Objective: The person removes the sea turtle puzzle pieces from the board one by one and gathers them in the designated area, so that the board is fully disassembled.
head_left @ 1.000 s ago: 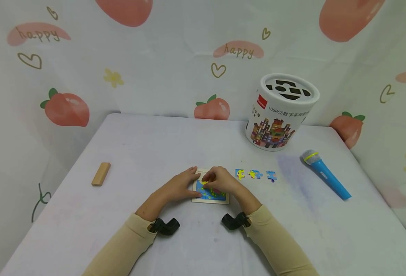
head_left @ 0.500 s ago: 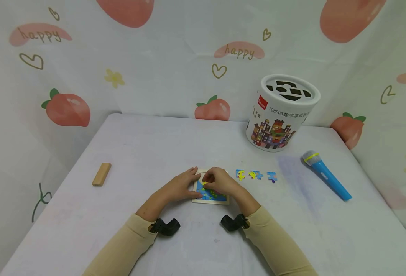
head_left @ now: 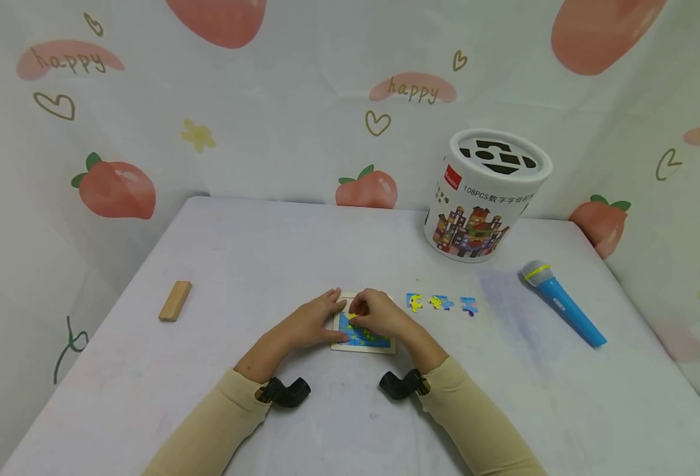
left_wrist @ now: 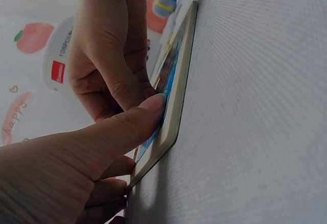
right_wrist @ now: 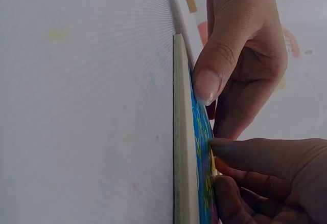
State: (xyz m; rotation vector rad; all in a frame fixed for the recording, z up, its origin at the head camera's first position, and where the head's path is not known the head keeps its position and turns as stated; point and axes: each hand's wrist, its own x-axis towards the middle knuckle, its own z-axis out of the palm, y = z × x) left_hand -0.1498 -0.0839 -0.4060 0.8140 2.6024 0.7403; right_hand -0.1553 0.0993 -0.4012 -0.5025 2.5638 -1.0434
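With fingers of the right hand (head_left: 383, 311) pinched narrow, apparently on a yellow piece (head_left: 353, 316), over the framed puzzle (head_left: 355, 350) on the tabletop (head_left: 302, 251), and those of the left hand (head_left: 309, 320) spread wide at the puzzle's edge, seemed best to brace firmly and press gently, squarely down. Saw, in the head view, three loose puzzle pieces (head_left: 435, 302) right of the puzzle, absent from the right wrist view.

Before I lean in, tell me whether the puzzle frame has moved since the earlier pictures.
No: in the head view, the puzzle frame shows no visible shift against the white bucket.
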